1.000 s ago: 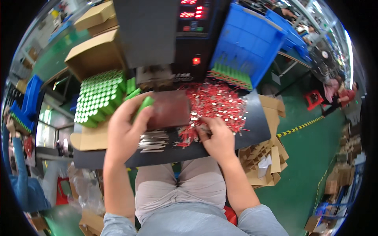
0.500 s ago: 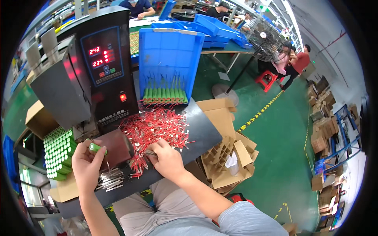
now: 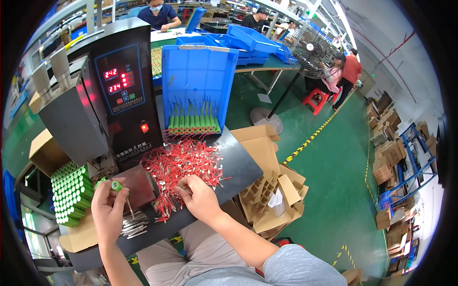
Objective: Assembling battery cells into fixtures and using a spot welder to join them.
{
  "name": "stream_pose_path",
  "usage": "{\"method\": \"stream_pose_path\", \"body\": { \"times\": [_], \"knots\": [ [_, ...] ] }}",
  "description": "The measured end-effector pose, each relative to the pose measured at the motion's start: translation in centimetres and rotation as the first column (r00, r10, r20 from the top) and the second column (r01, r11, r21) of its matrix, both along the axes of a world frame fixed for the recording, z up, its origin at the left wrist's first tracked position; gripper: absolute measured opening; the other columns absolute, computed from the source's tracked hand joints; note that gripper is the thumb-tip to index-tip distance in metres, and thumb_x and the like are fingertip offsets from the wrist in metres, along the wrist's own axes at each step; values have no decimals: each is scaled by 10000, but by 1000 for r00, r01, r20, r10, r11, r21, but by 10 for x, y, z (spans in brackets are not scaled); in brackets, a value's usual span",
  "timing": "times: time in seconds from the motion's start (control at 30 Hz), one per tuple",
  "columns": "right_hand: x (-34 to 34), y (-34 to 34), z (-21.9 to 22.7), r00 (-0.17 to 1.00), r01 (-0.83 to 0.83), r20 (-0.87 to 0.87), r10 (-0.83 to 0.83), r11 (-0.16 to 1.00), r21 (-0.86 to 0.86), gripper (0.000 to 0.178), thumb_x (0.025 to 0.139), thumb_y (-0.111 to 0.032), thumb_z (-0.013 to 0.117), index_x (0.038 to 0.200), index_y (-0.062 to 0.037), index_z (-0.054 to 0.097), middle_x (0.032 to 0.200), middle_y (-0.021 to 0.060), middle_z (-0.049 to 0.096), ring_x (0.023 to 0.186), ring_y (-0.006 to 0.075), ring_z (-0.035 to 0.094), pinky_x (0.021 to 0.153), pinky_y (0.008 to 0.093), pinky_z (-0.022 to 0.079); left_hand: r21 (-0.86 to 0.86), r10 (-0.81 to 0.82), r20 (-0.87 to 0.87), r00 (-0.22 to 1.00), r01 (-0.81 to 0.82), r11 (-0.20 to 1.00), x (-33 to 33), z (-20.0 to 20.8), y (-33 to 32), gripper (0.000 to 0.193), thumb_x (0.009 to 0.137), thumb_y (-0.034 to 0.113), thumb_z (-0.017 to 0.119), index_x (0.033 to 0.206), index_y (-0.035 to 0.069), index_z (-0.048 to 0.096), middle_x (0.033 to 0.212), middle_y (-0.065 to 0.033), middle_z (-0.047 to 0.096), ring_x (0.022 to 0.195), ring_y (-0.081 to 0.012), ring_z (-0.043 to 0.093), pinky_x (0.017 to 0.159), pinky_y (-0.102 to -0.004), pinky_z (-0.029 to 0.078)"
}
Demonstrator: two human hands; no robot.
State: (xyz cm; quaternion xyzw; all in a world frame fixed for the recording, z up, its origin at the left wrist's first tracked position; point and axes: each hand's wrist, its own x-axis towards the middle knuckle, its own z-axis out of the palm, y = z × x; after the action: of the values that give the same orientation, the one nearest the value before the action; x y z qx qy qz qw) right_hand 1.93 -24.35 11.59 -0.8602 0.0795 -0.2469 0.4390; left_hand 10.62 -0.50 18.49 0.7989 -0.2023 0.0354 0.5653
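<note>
My left hand [image 3: 108,209] grips a green cylindrical battery cell [image 3: 116,186] between thumb and fingers, just in front of the black machine [image 3: 130,125]. A thin metal strip [image 3: 130,208] slants down from beside the thumb; whether it is joined to the cell I cannot tell. More metal strips [image 3: 135,226] lie below on the dark tabletop. At the near right edge of a heap of red wires [image 3: 183,159] is my right hand [image 3: 199,199], its thumb and fingers pinched together. What they hold, if anything, is too small to make out.
Green cells [image 3: 71,195] stand stacked in a carton at left. A blue bin [image 3: 198,81] holds a row of wired green cells behind the wires. An open cardboard box [image 3: 267,195] sits right of the table, a standing fan [image 3: 310,47] farther back. Several people work beyond.
The view has shifted a little. In my left hand the cell has turned, and the metal strip beside the thumb shows longer. My right hand stays pinched by the wires.
</note>
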Motion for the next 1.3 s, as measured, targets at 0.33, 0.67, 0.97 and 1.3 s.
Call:
{"method": "stream_pose_path", "body": {
  "times": [0.33, 0.67, 0.97, 1.3],
  "knots": [
    [20, 19, 40, 979, -132, 186, 80, 949, 288, 162, 988, -30, 706, 1146, -17, 739, 1009, 75, 738, 903, 191, 713, 838, 316, 554, -9, 19, 24, 1000, -19, 1000, -4, 1, 6, 170, 1001, 24, 688, 1162, -25, 667, 996, 6, 660, 803, -59, 569, 730, -232, 484],
    [54, 60, 78, 928, -361, 197, 318, 628, 690, 166, 1012, -81, 725, 1130, 34, 745, 1008, 61, 777, 893, 97, 709, 820, 250, 577, -3, -6, 82, 997, 6, 1000, 1, -2, -5, 258, 920, 116, 788, 1138, 2, 711, 914, -81, 636, 717, -167, 605, 661, -304, 515],
    [62, 71, 76, 895, -435, 179, 408, 712, 550, 151, 1028, -64, 700, 1131, 43, 730, 982, 43, 770, 877, 78, 707, 793, 225, 559, 25, 40, 109, 993, -43, 999, 0, 3, 3, 268, 914, 137, 789, 1145, 24, 717, 910, -76, 640, 727, -202, 599, 690, -331, 510],
    [66, 70, 83, 908, -408, 117, 401, 790, 458, 162, 1021, -75, 716, 1130, 43, 741, 994, 60, 777, 873, 87, 714, 820, 225, 560, 46, 82, 232, 969, -95, 994, 5, -3, 1, 296, 900, 83, 799, 1153, -30, 695, 866, -86, 618, 695, -178, 624, 646, -298, 527]
  ]
}}
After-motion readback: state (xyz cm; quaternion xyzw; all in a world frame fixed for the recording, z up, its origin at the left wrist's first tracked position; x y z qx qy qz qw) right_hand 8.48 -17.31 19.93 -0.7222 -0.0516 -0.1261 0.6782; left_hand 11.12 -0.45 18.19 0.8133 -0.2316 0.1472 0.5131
